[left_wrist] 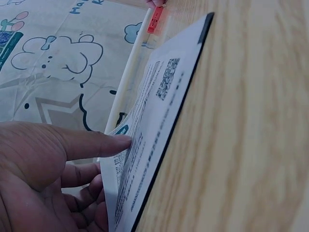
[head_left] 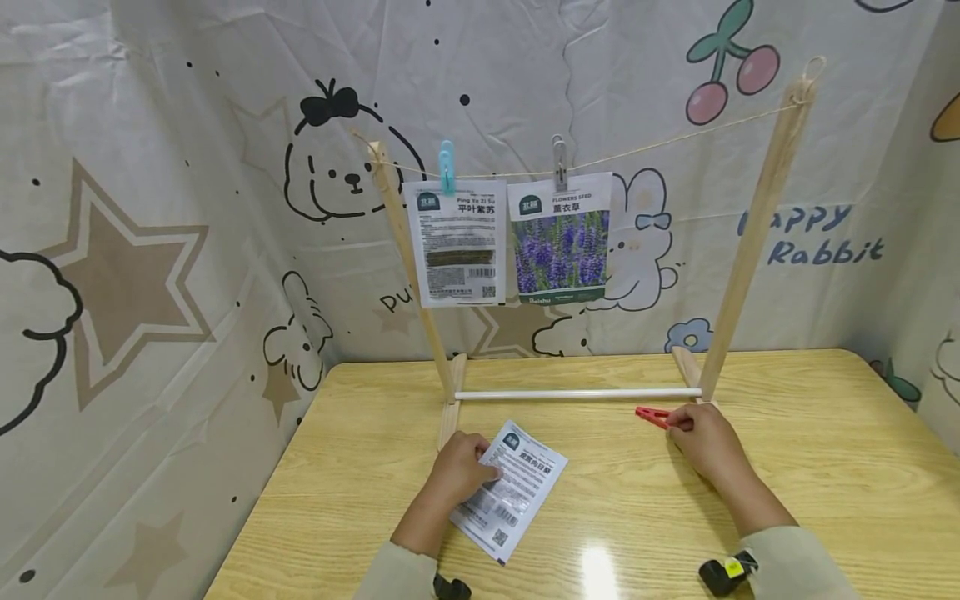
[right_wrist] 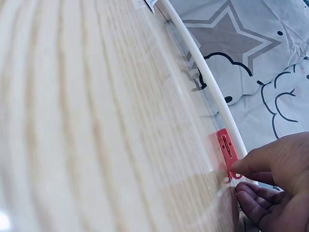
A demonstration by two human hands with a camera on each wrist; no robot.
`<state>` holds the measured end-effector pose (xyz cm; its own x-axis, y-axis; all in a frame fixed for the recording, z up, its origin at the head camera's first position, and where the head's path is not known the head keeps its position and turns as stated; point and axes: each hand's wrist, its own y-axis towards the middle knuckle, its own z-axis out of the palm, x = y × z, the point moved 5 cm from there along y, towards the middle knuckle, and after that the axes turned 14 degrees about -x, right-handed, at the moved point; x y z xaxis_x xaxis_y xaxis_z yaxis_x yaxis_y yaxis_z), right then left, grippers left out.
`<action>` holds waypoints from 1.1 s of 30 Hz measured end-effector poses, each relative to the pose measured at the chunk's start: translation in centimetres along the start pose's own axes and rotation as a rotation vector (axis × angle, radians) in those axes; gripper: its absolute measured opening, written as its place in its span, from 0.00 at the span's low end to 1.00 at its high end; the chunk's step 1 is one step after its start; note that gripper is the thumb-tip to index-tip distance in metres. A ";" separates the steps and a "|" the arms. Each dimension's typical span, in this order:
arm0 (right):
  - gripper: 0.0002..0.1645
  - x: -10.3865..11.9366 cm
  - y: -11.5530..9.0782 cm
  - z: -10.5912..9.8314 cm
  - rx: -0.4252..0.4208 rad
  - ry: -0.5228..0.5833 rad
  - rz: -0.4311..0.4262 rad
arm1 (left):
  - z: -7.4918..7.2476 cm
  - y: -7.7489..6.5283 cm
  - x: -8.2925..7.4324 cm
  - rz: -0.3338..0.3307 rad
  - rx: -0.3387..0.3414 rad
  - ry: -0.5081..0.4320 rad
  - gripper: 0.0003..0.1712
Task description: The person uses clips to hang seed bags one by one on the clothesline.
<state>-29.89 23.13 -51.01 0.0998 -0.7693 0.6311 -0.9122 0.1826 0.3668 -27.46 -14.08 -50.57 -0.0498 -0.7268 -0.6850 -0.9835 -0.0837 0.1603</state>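
My left hand (head_left: 462, 468) pinches a white seed packet (head_left: 517, 492) by its left edge, thumb over the printed side and fingers behind. In the left wrist view the packet (left_wrist: 159, 111) tilts close over the wooden tabletop. My right hand (head_left: 705, 435) pinches the handle end of a red clothespin (head_left: 652, 416) near the foot of the right post. The right wrist view shows the clothespin (right_wrist: 227, 152) just in front of the white rod, with the thumb and a finger at its handles.
A string (head_left: 675, 140) spans two wooden posts (head_left: 757, 242). A blue clothespin (head_left: 447, 167) holds one seed packet (head_left: 457, 237) on it, a grey clothespin (head_left: 560, 162) a lavender packet (head_left: 561, 250). A white rod (head_left: 577, 394) joins the posts low down over the table (head_left: 600, 467).
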 end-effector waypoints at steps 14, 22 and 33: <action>0.05 0.3 0.0 -0.4 0.030 0.012 0.020 | -0.5 0.1 -0.2 0.038 -0.050 0.030 0.13; 0.07 0.5 0.0 -0.5 0.049 0.021 0.032 | -0.6 0.1 -0.1 0.053 -0.069 0.049 0.10; 0.07 0.2 0.0 -0.5 0.022 0.027 0.041 | -0.7 0.2 0.2 0.015 -0.064 -0.004 0.08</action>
<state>-29.65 23.25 -50.57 0.0719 -0.7447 0.6635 -0.9242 0.2003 0.3251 -27.50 -14.70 -50.17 -0.0650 -0.7259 -0.6847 -0.9695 -0.1165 0.2156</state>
